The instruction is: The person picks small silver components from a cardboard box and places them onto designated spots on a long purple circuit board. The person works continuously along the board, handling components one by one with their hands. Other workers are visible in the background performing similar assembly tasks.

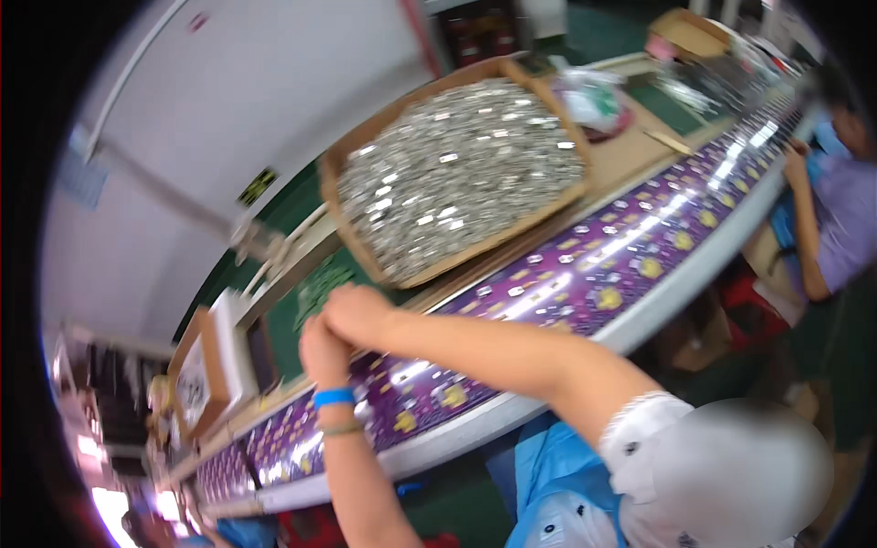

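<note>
My left hand (pixel 322 352), with a blue band and a darker band at its wrist, meets my right hand (pixel 358 313) over the near edge of the work surface. The fingers of both look curled in and pressed together, smeared by motion. Whatever they may hold is hidden. Just beyond lies a heap of small green pieces (pixel 329 279) on a green surface. Right of my hands stands a big cardboard box (pixel 580 194), filled with small shiny silvery metal parts (pixel 457 173). Beneath my forearms runs a long purple patterned strip (pixel 585 265) with yellow and white shapes.
A pale rail (pixel 639 324) edges the strip. Another person (pixel 840 201) in purple works at far right. A plastic bag (pixel 589 100) lies behind the box, and an open carton (pixel 690 35) sits farther off. To the left is a smaller box (pixel 215 365).
</note>
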The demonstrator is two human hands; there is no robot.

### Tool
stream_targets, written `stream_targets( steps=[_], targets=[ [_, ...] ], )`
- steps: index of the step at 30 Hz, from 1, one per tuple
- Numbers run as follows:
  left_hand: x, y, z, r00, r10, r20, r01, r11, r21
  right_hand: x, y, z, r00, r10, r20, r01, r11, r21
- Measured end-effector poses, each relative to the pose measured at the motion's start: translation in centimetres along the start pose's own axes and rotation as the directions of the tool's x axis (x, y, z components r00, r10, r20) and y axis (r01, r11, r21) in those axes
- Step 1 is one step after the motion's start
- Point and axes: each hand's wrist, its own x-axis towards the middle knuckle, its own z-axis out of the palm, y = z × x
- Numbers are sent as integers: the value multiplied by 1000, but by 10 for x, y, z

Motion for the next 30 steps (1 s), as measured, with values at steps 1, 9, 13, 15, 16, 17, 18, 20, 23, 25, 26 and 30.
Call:
stream_targets(
  steps=[1, 9, 13, 15, 16, 17, 18, 20, 23, 25, 26, 30],
  targets=[
    [0, -9, 3, 998, -34, -53, 31, 998, -51, 7, 3, 12, 995, -39, -91, 36, 999, -32],
    [-19, -19, -30, 987, -96, -125, 97, 995, -4, 17, -2, 24, 993, 105, -58, -111, 987, -113],
    [-37, -20, -54, 950, -294, -104, 233, 891, -389, 20, -4, 22, 997, 49, -53, -58, 981, -185],
    [-47, -15, -64, 943, -302, -137, 210, 864, -457, 17, -9, 21, 992, -72, -100, 47, 971, -233],
    [-51, -5, -68, 941, -301, -151, 191, 847, -495, 14, -8, 21, 988, -81, -130, 47, 968, -245],
    [-57, 7, -71, 938, -317, -140, 198, 822, -534, 10, -7, 22, 983, -88, -161, 45, 965, -257],
    [-62, 16, -74, 938, -322, -131, 194, 797, -572, 7, -6, 20, 976, -100, -192, 45, 962, -270],
    [-71, 33, -77, 940, -324, -108, 181, 741, -647, 1, -6, 15, 963, -138, -232, 67, 955, -288],
    [-86, 63, -74, 928, -341, -152, 130, 676, -725, -18, -12, -1, 943, -175, -283, 144, 981, -128],
    [-99, 88, -73, 903, -374, -211, 126, 700, -703, -39, -20, -31, 959, -147, -244, 192, 966, 175],
    [-105, 101, -73, 917, -352, -188, 112, 680, -724, -52, -21, -50, 950, -159, -270, 232, 937, 263],
    [-129, 140, -58, 970, -206, -131, 34, 644, -764, -114, -8, -123, 943, -147, -298, 284, 820, 496]
  ],
)
